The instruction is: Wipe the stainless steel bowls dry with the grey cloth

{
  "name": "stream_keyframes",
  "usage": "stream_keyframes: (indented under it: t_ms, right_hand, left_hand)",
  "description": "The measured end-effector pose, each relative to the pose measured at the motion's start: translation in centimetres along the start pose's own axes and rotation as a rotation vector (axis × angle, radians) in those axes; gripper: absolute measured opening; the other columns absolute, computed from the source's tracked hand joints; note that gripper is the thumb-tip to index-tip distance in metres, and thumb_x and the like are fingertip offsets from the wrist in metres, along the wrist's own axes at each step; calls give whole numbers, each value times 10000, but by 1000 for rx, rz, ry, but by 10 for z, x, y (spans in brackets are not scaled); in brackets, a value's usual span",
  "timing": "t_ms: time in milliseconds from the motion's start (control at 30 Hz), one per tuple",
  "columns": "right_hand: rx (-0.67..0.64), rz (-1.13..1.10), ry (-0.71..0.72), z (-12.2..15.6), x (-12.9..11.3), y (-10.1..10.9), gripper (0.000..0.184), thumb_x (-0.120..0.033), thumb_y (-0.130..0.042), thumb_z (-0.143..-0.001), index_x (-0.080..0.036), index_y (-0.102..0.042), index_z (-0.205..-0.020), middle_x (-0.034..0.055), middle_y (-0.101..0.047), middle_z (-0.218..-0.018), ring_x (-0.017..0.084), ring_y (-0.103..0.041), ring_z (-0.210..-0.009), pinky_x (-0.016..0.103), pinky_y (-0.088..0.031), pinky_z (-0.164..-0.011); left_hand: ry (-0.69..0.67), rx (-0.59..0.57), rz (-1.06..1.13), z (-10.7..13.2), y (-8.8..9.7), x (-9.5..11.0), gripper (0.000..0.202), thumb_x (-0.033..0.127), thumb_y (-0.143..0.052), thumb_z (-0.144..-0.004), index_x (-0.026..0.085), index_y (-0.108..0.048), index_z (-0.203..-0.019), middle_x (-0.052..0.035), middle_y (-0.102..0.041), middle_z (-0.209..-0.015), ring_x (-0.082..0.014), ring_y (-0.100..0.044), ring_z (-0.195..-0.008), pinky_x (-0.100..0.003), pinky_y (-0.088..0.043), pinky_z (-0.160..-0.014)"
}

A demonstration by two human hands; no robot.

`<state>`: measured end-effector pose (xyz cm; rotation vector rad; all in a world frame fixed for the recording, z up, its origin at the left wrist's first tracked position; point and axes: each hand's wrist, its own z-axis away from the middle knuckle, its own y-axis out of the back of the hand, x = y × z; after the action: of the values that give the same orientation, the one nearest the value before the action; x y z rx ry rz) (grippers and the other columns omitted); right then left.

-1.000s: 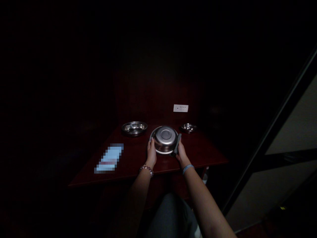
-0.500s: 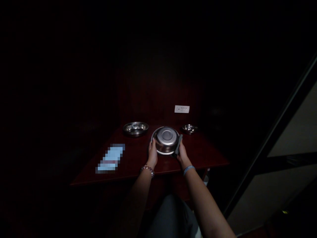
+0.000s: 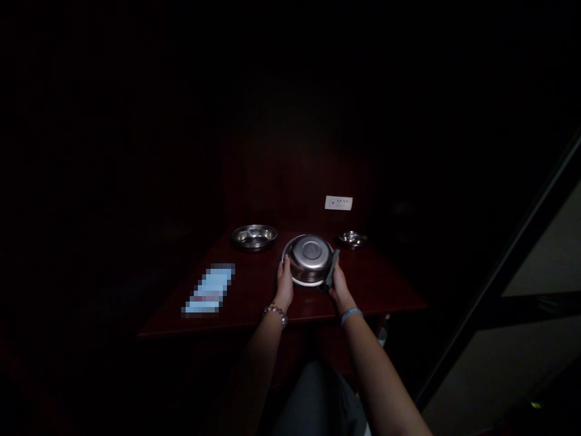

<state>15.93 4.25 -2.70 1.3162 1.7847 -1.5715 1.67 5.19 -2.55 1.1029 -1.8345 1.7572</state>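
Note:
A shiny steel bowl (image 3: pixel 311 257) is upside down at the middle of the table, its round base facing up. A pale rim (image 3: pixel 303 283) shows around its lower edge; whether it belongs to the bowl or to a dish beneath, I cannot tell. My left hand (image 3: pixel 284 284) grips the left side, thumb on top. At the right side, my right hand (image 3: pixel 339 284) holds the bowl with a dark grey cloth (image 3: pixel 333 269) between palm and metal. The fingers under both sides are hidden.
On the dark red table (image 3: pixel 254 297), a wide steel dish (image 3: pixel 254 243) stands at the back left and a smaller steel bowl (image 3: pixel 352 240) at the back right. A blurred-out bright rectangle (image 3: pixel 211 290) lies at the left. A white socket (image 3: pixel 338 203) is on the back wall.
The whole view has shifted slightly, with everything appearing a little further right. Both hands keep the same hold on the upturned bowl.

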Motion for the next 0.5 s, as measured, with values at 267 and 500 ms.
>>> stream_keyframes:
  t_ms: [267, 500]
  right_hand:
    - [-4, -16, -80, 4, -10, -6, 548, -638, -536, -930, -179, -695, -1185, 87, -784, -1102, 213, -734, -1055, 373, -552, -1008]
    - [64, 10, -44, 8, -12, -8, 540, -636, -567, -910, -165, -711, -1131, 108, -787, -1075, 243, -731, -1066, 403, -551, -1015]
  left_hand:
    - [9, 4, 22, 11, -9, 17, 336, 455, -587, -953, 181, -715, -1099, -102, -725, -1248, -237, -630, -1245, -425, -423, -1148]
    - [21, 15, 30, 10, -9, 20, 347, 474, -606, -937, 182, -720, -1085, -104, -729, -1241, -244, -646, -1220, -442, -430, -1140]
